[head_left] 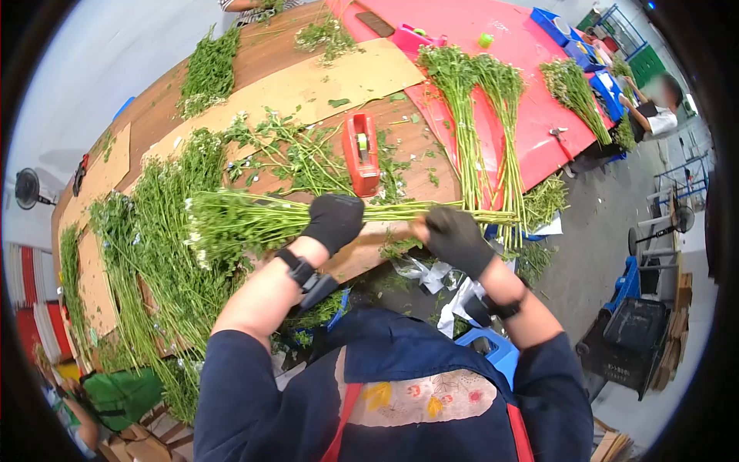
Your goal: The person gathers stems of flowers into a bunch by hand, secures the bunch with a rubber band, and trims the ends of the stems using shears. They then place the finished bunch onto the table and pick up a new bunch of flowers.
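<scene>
A bunch of leafy stems with small white flowers [246,219] lies across the front of the brown table, flower heads to the left and bare stems to the right. My left hand [336,222], in a black glove, is closed round the middle of the bunch. Over the stems' lower part is my right hand [459,240], also black-gloved, with bare fingertips curled at the stems; it is slightly blurred. Just beyond the bunch stands a red tape dispenser [362,154], near my left hand. Loose cut stems [300,158] are scattered beside it.
A large heap of flower stems [165,239] covers the table's left side. Tied-looking bunches [462,115] rest on the red sheet [508,35] at right, near red-handled pruners [563,146]. A co-worker [658,112] is at far right. Below are a blue stool [500,354] and leaf scraps.
</scene>
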`<state>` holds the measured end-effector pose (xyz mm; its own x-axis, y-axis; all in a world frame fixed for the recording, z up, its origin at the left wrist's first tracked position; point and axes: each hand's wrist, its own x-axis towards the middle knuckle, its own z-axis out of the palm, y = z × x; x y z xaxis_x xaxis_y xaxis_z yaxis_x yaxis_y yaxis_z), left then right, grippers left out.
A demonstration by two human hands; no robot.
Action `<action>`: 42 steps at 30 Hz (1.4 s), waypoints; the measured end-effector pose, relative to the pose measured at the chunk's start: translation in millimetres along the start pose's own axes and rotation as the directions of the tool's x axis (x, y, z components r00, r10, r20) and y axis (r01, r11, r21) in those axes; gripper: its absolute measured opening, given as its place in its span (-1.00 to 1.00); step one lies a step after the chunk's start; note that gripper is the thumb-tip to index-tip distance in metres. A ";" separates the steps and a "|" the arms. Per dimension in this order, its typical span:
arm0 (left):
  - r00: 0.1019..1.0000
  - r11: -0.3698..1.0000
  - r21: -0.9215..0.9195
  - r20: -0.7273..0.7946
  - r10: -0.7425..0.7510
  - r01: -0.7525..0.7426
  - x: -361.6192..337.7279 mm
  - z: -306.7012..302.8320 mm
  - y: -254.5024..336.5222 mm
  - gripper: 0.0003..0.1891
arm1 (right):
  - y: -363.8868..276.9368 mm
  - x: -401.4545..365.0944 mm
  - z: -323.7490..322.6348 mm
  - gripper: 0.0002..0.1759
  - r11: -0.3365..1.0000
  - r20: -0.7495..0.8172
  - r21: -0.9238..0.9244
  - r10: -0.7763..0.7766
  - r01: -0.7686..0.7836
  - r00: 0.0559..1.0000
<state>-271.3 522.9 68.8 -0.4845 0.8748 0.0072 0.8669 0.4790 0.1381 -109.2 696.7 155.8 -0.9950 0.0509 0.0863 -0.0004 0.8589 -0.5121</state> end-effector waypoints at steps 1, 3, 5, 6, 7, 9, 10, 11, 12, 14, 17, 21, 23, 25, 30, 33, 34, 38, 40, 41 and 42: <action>0.999 0.999 -0.015 0.040 -0.028 0.029 8.2 12.1 1.1 -0.80 | 12.1 31.8 15.5 -0.72 0.985 -0.034 0.159 0.068 -0.061 0.997; 0.992 0.994 -0.064 0.087 -0.088 0.094 19.2 21.1 2.4 -0.80 | 46.3 87.3 57.0 -0.65 0.960 -0.080 0.130 0.258 -0.246 0.963; 0.985 0.988 -0.066 0.111 -0.130 0.138 30.7 30.9 -1.8 -0.83 | 67.9 132.0 80.2 -0.58 0.875 0.153 -0.057 0.483 -0.480 0.862; 0.988 0.989 -0.077 0.095 -0.121 0.129 34.7 33.2 -4.5 -0.85 | 77.2 145.5 97.6 -0.54 0.862 0.167 -0.083 0.507 -0.500 0.846; 0.982 0.987 -0.069 0.125 -0.139 0.148 39.5 35.7 -7.5 -0.84 | 87.4 155.9 112.9 -0.55 0.879 0.182 -0.073 0.476 -0.471 0.860; 0.969 0.982 -0.059 0.184 -0.166 0.179 50.4 39.6 -13.2 -0.83 | 83.1 164.0 117.5 -0.62 0.887 0.160 -0.011 0.456 -0.461 0.875; 0.963 0.977 -0.076 0.196 -0.182 0.200 54.0 40.2 -15.9 -0.81 | 72.2 163.3 109.4 -0.68 0.880 0.125 0.040 0.466 -0.473 0.876; 0.957 0.971 -0.093 0.209 -0.199 0.222 56.9 39.3 -18.8 -0.79 | 58.6 160.4 99.0 -0.73 0.871 0.090 0.091 0.476 -0.483 0.875; 0.951 0.963 -0.110 0.221 -0.217 0.245 60.5 36.8 -21.9 -0.77 | 46.3 149.2 92.8 -0.76 0.906 0.018 0.162 0.394 -0.391 0.919; 0.921 0.947 -0.153 0.320 -0.222 0.282 67.6 24.6 -27.3 -0.69 | 22.4 108.6 90.1 -0.83 0.943 -0.145 0.279 0.228 -0.181 0.963; 0.908 0.945 -0.304 0.419 0.016 0.124 70.2 -7.3 -43.2 -0.53 | 22.9 58.2 102.6 -0.83 0.829 -0.034 0.483 0.340 -0.283 0.940; 0.827 0.800 -0.583 0.513 0.231 0.139 58.3 -31.7 -34.4 -0.45 | 59.0 42.0 155.8 -0.78 0.658 -0.077 0.696 0.467 -0.288 0.881; 0.918 0.914 -0.406 0.360 0.166 -0.005 54.6 -27.5 -28.9 -0.45 | 65.5 47.3 157.5 -0.73 0.640 -0.116 0.739 0.425 -0.207 0.898; 0.939 0.921 -0.390 0.310 0.150 -0.018 51.5 -40.4 -20.6 -0.46 | 67.0 64.9 150.3 -0.59 0.495 -0.066 0.854 0.411 -0.162 0.909; 0.958 0.964 -0.257 0.256 0.130 -0.062 38.9 -48.5 -1.6 -0.57 | 66.4 109.7 128.4 -0.49 0.854 -0.499 0.408 -0.088 0.323 0.862; 0.973 0.981 -0.169 0.189 0.129 -0.097 31.2 -32.6 -5.9 -0.67 | 82.2 87.9 140.2 -0.78 0.928 -0.440 0.229 -0.170 0.294 0.882; 0.976 0.987 -0.119 0.176 0.130 -0.110 29.6 -29.1 -6.9 -0.69 | 88.7 80.5 153.5 -0.81 0.948 -0.385 0.214 -0.141 0.237 0.912; 0.994 0.996 -0.060 0.088 0.072 -0.066 30.0 -9.7 -10.4 -0.82 | 107.3 77.8 199.0 -0.82 0.972 -0.300 0.205 -0.049 0.115 0.953; 0.999 0.999 -0.001 0.000 0.049 -0.049 34.3 4.4 -15.5 -0.88 | 124.8 72.5 261.8 -0.76 0.779 -0.077 0.585 0.331 -0.226 0.940; 0.999 0.999 0.021 -0.015 0.034 -0.034 35.8 13.4 -21.3 -0.89 | 115.0 70.0 243.1 -0.76 0.829 -0.009 0.507 0.279 -0.236 0.960; 0.999 0.999 0.043 -0.034 0.020 -0.018 37.9 18.7 -26.6 -0.90 | 103.6 71.5 229.6 -0.76 0.805 0.037 0.530 0.294 -0.268 0.955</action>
<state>-310.6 544.7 46.9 -0.4708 0.8812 0.0433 0.8799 0.4655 0.0950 -203.4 672.4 -87.4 -0.9541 0.2824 -0.0999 0.2135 0.4074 -0.8879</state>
